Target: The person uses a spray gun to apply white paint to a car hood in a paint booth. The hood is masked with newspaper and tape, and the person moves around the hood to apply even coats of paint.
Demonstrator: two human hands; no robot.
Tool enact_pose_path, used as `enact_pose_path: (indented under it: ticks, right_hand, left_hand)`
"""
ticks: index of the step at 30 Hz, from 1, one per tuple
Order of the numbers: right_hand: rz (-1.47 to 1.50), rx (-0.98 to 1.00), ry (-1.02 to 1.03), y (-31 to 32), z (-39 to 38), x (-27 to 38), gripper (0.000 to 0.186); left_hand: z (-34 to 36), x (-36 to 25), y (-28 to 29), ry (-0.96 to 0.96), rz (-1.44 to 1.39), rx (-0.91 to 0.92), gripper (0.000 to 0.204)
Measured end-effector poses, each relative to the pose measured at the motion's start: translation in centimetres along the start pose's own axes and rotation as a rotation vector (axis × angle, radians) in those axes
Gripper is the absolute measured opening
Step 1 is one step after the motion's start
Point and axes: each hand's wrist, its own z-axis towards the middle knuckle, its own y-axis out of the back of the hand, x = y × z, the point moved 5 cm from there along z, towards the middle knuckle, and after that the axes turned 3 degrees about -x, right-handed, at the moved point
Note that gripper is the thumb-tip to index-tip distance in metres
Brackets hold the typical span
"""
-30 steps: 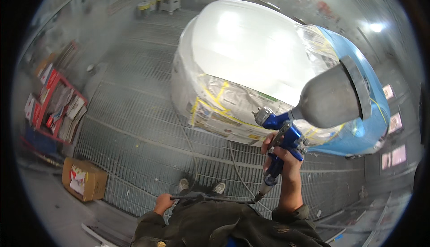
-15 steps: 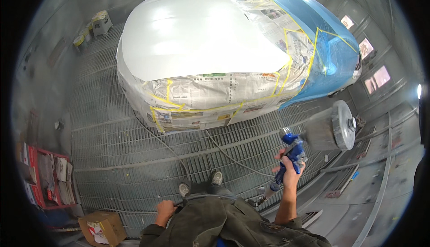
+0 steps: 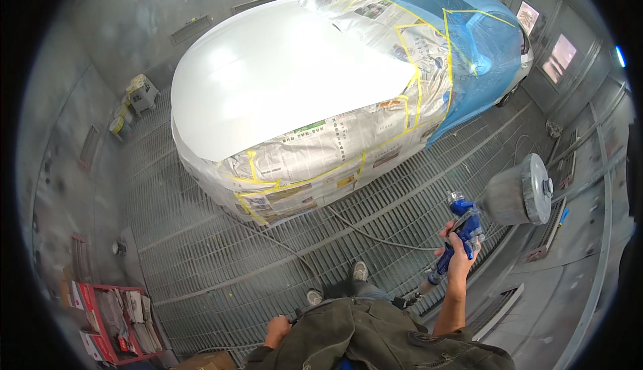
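Observation:
My right hand grips a blue and silver spray gun with a large grey cup on top, held out to my right beside the car. My left hand is closed on the dark air hose at my waist. Ahead of me stands a car with a pale white hood, newspaper masking edged with yellow tape over its side and windscreen, and blue plastic sheeting over its rear part.
A red rack of papers and a cardboard box are at lower left. Pails and a stand sit by the back-left wall. Hoses lie across the grated floor. A wall with windows runs along the right.
The view has turned and shifted, so more of the car shows. My right hand has lowered the gun out to the right, away from over the car in the picture.

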Motion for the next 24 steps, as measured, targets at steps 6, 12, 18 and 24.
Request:
enact_pose_path:
  ticks: [6, 12, 18, 24]
  right_hand:
    - [0.008, 0.055, -0.056, -1.3, -0.6, 0.3, 0.023]
    - [0.036, 0.19, -0.051, -3.6, -1.6, 0.2, 0.023]
    - [0.016, 0.331, -0.057, -6.4, -2.7, 0.2, 0.023]
    - [0.0, 0.483, -0.117, -9.0, -3.9, -0.4, 0.025]
  left_hand:
    - [-0.5, -0.1, 0.3, 0.048, -0.028, -0.028, 0.039]
    - [0.9, 2.9, -4.0, -0.026, -0.052, -0.036, 0.047]
    - [-0.1, 3.0, -4.6, 0.031, -0.121, 0.033, 0.048]
    - [-0.8, 3.6, -5.9, 0.038, -0.174, -0.045, 0.046]
